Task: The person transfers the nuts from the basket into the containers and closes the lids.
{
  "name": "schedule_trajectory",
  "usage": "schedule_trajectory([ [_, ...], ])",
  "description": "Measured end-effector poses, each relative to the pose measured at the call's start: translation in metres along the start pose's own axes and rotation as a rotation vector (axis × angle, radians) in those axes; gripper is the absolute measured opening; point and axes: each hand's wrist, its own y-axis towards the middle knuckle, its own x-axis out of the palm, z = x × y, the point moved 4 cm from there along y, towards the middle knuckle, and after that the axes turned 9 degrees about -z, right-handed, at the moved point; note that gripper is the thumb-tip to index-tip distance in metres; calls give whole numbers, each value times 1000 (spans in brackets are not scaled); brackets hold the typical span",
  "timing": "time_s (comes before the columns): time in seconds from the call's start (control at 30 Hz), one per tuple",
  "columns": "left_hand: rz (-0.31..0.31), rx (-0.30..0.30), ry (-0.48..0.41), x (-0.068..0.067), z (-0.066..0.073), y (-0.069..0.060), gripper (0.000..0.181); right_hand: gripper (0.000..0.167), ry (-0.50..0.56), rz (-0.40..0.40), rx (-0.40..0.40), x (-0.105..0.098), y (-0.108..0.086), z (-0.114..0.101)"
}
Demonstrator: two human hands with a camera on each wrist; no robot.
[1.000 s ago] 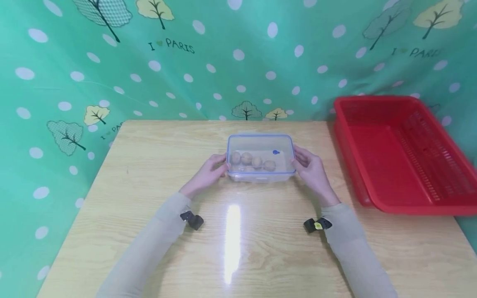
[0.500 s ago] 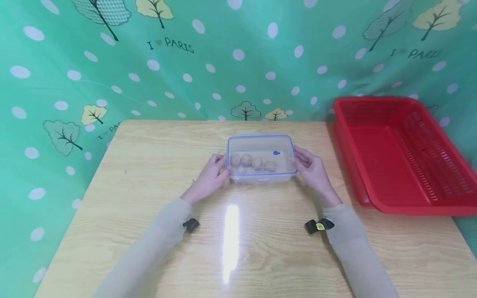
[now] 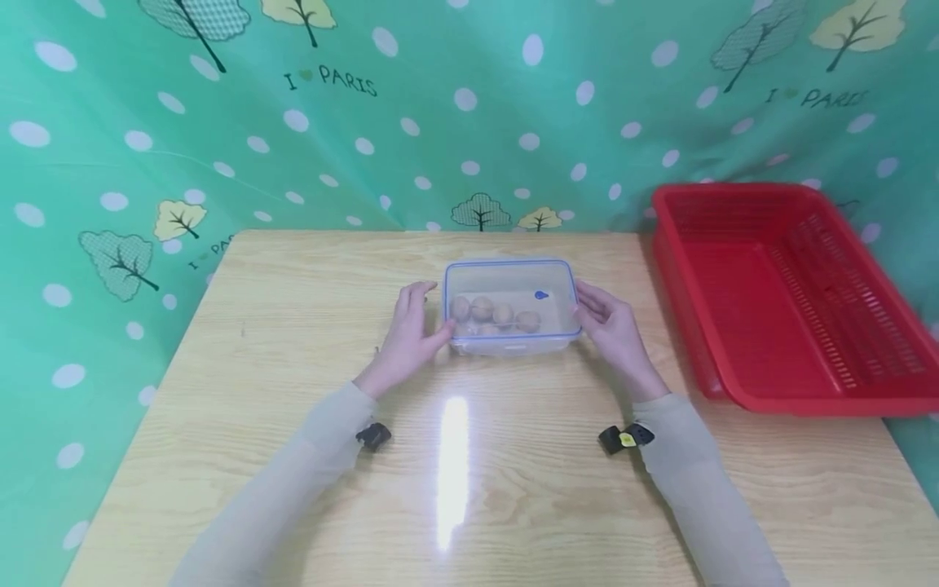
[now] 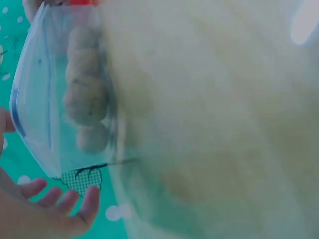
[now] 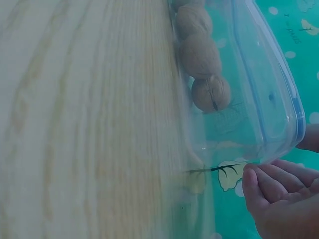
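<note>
A clear plastic food container [image 3: 511, 346] with a blue-edged lid [image 3: 506, 275] and a small blue plug stands on the table. Several walnuts [image 3: 503, 315] lie inside, lined up near its front side; they show through the wall in both wrist views. My left hand [image 3: 403, 334] is at the container's left end, its thumb at the lid's front corner. In the left wrist view the fingers [image 4: 89, 206] are spread and apart from the wall. My right hand [image 3: 618, 336] grips the right end, thumb at the rim and fingers [image 5: 271, 181] bent against the end wall.
A large red plastic basket [image 3: 704, 302] stands on the right of the wooden table [image 3: 308, 277]. Green printed cloth [image 3: 411, 73] hangs behind the table and at its left. Bright light reflects off the tabletop in front of the container.
My left fingers have come off the container's left end and spread outward, while the thumb stays by the corner. My right hand and the container keep their places on the table.
</note>
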Motion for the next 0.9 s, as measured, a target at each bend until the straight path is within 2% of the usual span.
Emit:
schedule_trajectory([
  [0.13,-26,22,-24,-4,1,15,77,47,8,1,-11,0,-1,-1],
  [0.27,-52,27,-59,-7,-5,34,74,47,12,2,-12,0,-1,0],
  [0.4,-64,98,-94,-10,-7,52,71,47,6,-5,-14,0,-2,0],
  [0.5,-112,153,-131,-7,-4,63,67,47,-7,-4,-14,0,-3,-1],
  [0.57,-159,161,-146,-4,-1,69,62,47,-18,0,-15,0,-5,-2],
  [0.7,-215,154,-107,1,3,79,52,48,-23,13,-17,3,-8,-1],
  [0.8,-213,153,-70,3,4,83,46,49,-34,21,-20,5,-10,2],
  [0.9,-211,150,-78,4,3,84,42,51,-33,17,-35,6,-11,3],
])
